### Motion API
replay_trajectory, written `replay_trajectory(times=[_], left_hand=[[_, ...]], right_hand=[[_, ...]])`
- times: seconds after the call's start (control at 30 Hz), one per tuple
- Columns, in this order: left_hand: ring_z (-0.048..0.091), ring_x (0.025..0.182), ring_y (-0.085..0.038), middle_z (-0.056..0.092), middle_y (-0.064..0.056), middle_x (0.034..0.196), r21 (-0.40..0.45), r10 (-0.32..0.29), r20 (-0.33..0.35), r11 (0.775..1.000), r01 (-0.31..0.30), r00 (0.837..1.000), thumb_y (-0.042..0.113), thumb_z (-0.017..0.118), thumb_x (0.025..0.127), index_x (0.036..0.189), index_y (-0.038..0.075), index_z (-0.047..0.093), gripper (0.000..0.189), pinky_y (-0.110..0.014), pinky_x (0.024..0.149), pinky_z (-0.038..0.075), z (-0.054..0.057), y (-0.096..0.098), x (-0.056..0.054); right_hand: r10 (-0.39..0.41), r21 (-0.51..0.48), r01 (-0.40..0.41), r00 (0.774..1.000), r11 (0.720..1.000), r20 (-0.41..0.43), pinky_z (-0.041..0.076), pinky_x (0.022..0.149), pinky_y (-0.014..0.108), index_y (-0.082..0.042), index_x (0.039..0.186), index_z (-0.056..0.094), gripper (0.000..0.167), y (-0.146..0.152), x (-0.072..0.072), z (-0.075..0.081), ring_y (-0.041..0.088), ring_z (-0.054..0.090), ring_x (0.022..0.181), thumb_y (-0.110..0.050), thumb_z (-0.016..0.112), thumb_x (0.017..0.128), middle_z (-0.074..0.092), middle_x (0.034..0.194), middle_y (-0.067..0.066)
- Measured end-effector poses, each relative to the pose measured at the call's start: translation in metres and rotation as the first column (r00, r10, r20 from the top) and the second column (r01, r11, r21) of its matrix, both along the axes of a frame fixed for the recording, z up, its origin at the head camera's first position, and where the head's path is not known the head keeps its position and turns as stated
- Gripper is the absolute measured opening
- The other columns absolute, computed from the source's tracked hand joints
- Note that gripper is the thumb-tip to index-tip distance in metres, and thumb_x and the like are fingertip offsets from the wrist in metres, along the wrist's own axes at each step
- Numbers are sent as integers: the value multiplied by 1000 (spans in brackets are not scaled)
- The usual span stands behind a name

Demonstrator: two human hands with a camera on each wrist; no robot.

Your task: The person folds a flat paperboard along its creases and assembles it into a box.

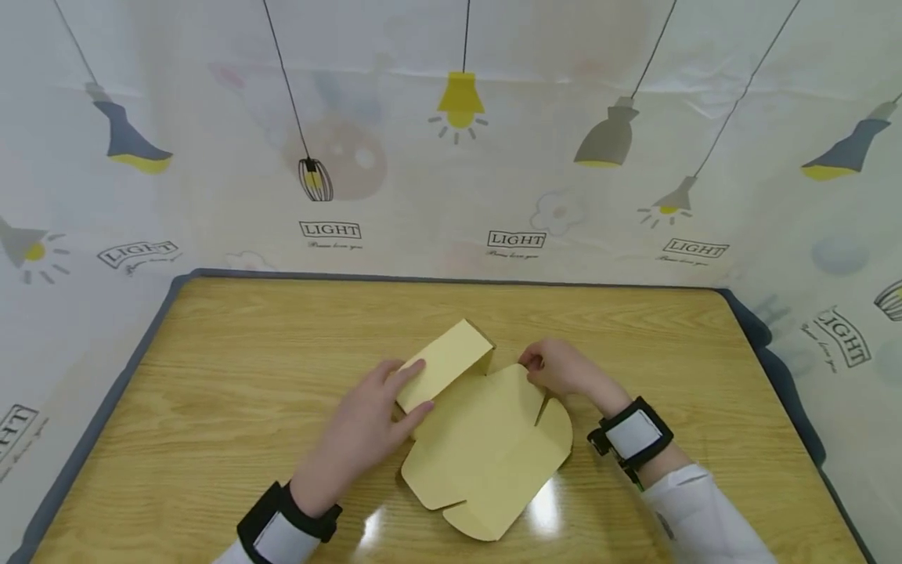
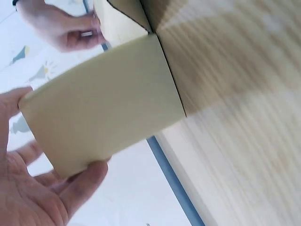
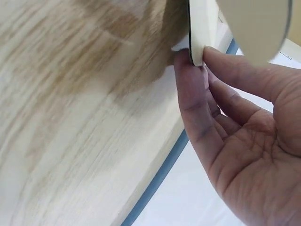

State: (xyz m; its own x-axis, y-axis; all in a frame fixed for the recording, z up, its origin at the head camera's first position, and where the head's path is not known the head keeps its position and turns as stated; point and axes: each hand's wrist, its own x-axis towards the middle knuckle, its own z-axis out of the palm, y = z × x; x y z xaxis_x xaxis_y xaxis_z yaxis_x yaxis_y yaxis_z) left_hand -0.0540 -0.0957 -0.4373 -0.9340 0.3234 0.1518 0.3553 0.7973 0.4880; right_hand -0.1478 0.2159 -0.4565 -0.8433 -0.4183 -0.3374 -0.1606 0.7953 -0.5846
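A pale yellow cardboard box blank (image 1: 486, 439) with rounded, slitted flaps lies in the middle of the table. Its far left panel (image 1: 445, 364) is folded up along creases. The left hand (image 1: 369, 419) grips that panel, thumb and fingers spread across it; in the left wrist view, the fingers (image 2: 87, 186) curl round the panel's edge. On the far right side, the right hand (image 1: 564, 368) pinches the edge of a rounded flap (image 3: 200, 33) between thumb and fingertips. In the right wrist view, another rounded flap (image 3: 256, 28) hangs above the thumb.
The wood-grain table (image 1: 232, 376) has a dark blue-grey edge (image 1: 451, 279). A white sheet printed with hanging lamps (image 1: 416, 196) rises behind and at both sides. Each wrist wears a black strap (image 1: 637, 435) with a white patch.
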Motion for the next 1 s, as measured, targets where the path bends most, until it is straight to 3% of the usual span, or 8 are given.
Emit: replay_trajectory(times=[0.1,0.17,0.27,0.37,0.53,0.67,0.83,1.0], left_hand=[[72,99,-33,66,-22,133,8,43,-53,999,-43,998,37,77,96,144,10,63,57,-46,77,63,-2,6,9],[72,100,-34,66,-21,133,21,62,-53,998,-61,997,37,77,95,143,10,63,57,-46,76,63,-2,8,14],[72,104,-33,65,-18,138,59,90,25,994,-91,996,41,76,96,146,12,62,60,-47,79,63,1,9,17],[71,114,-32,61,-15,146,116,74,139,989,-91,987,45,73,98,152,13,56,64,-47,90,62,3,6,13],[62,135,-38,54,-17,157,224,-12,279,973,-53,960,41,66,104,158,12,48,64,-56,108,56,7,-5,-8],[59,139,-42,50,-21,161,263,-91,328,965,2,940,36,61,107,159,9,44,62,-57,110,55,9,-10,-25],[57,141,-44,46,-19,164,262,-199,327,958,113,924,33,59,108,161,7,41,61,-59,115,51,10,-11,-38],[56,142,-43,44,-15,167,252,-249,328,953,169,911,35,58,109,163,11,38,63,-56,120,47,6,-9,-40]], right_hand=[[1,-20,-1,1000,1000,-27,59,83,37,8,120,72,26,-1,-4,-1,24,68,95,-1,63,97,75,109,21],[-10,-36,9,999,999,-35,59,86,39,7,122,71,27,-1,-5,-2,26,69,98,-3,63,99,74,111,21],[-62,-54,59,997,997,-48,59,86,40,6,128,69,31,1,-4,-3,28,69,102,-10,62,102,73,115,21],[-150,-95,142,985,985,-83,60,87,43,7,136,63,39,10,3,-3,33,69,106,-16,61,105,72,120,23],[-310,-186,284,941,941,-134,62,90,50,10,144,55,48,33,36,2,42,70,111,-19,60,106,70,124,28],[-403,-176,383,910,907,-95,63,85,38,9,148,51,54,48,73,2,38,72,111,-24,61,107,70,125,27],[-405,-180,396,914,900,-17,59,70,22,13,143,55,54,54,109,-5,21,77,88,-21,67,103,78,108,20],[-371,-271,395,919,878,136,61,64,23,18,137,55,51,51,122,-12,12,73,72,-12,71,99,77,91,13]])
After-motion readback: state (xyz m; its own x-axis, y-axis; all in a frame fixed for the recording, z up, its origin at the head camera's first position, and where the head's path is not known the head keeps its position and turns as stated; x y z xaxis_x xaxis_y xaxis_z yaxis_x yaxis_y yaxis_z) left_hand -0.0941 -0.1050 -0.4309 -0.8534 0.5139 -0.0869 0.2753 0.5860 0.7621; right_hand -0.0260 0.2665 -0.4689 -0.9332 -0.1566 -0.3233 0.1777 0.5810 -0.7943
